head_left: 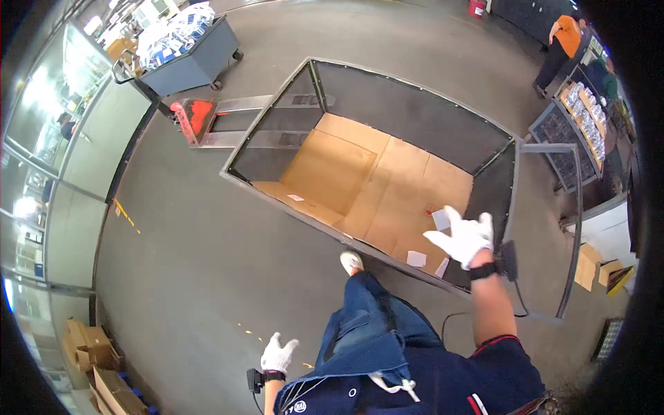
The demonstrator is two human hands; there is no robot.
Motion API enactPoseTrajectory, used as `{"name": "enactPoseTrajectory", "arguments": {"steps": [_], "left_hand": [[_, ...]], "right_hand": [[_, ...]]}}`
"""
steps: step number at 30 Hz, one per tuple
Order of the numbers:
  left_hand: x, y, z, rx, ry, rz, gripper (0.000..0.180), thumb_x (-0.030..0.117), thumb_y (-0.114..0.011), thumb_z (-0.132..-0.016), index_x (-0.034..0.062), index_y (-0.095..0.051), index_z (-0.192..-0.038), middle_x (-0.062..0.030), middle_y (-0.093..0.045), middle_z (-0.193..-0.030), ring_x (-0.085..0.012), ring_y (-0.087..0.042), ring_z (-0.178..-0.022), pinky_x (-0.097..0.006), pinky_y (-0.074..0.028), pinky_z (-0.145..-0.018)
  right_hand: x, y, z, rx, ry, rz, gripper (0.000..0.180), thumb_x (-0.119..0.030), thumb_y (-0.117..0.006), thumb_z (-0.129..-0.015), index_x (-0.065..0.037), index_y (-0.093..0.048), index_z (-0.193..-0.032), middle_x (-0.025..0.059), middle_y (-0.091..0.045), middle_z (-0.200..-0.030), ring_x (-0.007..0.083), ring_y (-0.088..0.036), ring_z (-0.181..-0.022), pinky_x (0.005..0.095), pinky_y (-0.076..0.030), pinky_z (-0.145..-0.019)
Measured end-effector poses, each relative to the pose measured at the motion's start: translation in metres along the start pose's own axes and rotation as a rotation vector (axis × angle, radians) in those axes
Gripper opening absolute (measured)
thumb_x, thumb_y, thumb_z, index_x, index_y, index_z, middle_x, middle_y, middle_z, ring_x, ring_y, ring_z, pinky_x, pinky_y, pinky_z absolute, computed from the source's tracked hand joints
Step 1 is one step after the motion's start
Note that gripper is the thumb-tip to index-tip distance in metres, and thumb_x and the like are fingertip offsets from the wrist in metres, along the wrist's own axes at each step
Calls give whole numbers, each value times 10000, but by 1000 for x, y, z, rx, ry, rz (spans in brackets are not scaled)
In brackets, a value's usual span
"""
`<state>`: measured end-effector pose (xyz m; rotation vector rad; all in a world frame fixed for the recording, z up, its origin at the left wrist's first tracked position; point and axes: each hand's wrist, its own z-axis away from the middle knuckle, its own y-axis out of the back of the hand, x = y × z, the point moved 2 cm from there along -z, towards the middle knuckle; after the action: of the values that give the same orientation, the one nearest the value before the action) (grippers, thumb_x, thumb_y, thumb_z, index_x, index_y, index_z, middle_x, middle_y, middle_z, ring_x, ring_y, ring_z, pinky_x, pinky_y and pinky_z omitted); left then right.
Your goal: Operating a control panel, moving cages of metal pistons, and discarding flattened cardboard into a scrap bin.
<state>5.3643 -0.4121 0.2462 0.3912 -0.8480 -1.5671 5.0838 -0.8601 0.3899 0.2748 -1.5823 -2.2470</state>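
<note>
My right hand, in a white glove with a black wrist strap, reaches out over the near right corner of a large wire-mesh cage; its fingers are spread and hold nothing. A small white packet shows just left of the hand, and I cannot tell if it touches the glove. The cage floor is lined with brown cardboard, with a few white packets lying near the front edge. My left hand, also gloved in white, hangs open low at my side over the grey floor.
A red pallet jack stands at the cage's left side. A grey cart full of white bags is at the far left. A person in an orange top stands by shelving at the far right. Flattened cardboard boxes lie at lower left.
</note>
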Motion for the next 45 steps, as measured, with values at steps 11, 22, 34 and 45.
{"name": "enactPoseTrajectory", "arguments": {"steps": [11,22,34,45], "left_hand": [[47,98,-48,-288,443,-150,870,563,-676,-772,44,-473,-1439,-190,-597,-1357,-314,-548,-1298,-379,-422,-1077],[91,108,-93,-372,490,-43,873,561,-675,-777,45,-463,-1449,-185,-589,-1372,-308,-542,-1307,-373,-412,-1089],[45,68,-70,-301,333,84,878,551,-667,-795,41,-437,-1471,-179,-584,-1384,-301,-546,-1307,-365,-389,-1112],[-77,-19,68,-41,346,458,757,580,-523,-893,84,-447,-1460,-185,-539,-1427,-343,-515,-1319,-420,-404,-1093]], "right_hand": [[-203,-247,-260,-789,137,-348,1012,-791,-329,-881,-11,-316,-1526,292,-400,-1501,387,-450,-1371,420,-368,-1124],[-298,-330,-277,-662,-986,-1874,434,-183,-841,-795,-95,-623,-1160,123,-651,-1179,260,-645,-1005,447,-553,-873],[-217,-74,-301,-698,-650,-2379,396,-343,-709,-914,-11,-557,-1069,98,-566,-690,177,-509,-470,272,-434,-408],[-238,85,-163,-1301,557,-2690,560,-407,-420,-1058,-18,-370,-1458,146,-436,-1294,212,-468,-1089,330,-454,-863]]}}
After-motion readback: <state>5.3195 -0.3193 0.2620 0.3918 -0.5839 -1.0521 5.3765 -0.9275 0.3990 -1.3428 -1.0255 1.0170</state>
